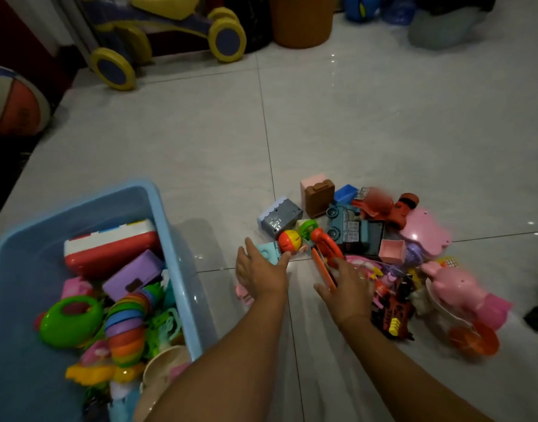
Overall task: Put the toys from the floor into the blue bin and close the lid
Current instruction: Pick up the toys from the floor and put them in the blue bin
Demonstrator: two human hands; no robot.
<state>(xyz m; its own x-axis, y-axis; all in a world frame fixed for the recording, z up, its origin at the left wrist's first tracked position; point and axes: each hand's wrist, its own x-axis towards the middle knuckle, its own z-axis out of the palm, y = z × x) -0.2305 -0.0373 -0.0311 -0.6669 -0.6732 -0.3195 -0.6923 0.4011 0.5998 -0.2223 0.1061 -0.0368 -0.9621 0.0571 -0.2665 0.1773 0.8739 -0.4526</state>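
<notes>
Our left hand (pixel 261 274) reaches with straight, relaxed fingers to the toy pile (pixel 357 229) on the floor. Our right hand (pixel 345 289) touches an orange flat toy (pixel 322 268); grip unclear. The open blue bin (pixel 162 226), part-filled, sits left.

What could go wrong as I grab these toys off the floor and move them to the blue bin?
The red-and-yellow ball by the fingertips of your left hand may roll away across the glossy tile floor. Your right hand reaches into a tangled pile, so lifting one piece could drag or scatter others. Toys already heap along one side of the blue bin, and piling more there might keep a lid from shutting.
</notes>
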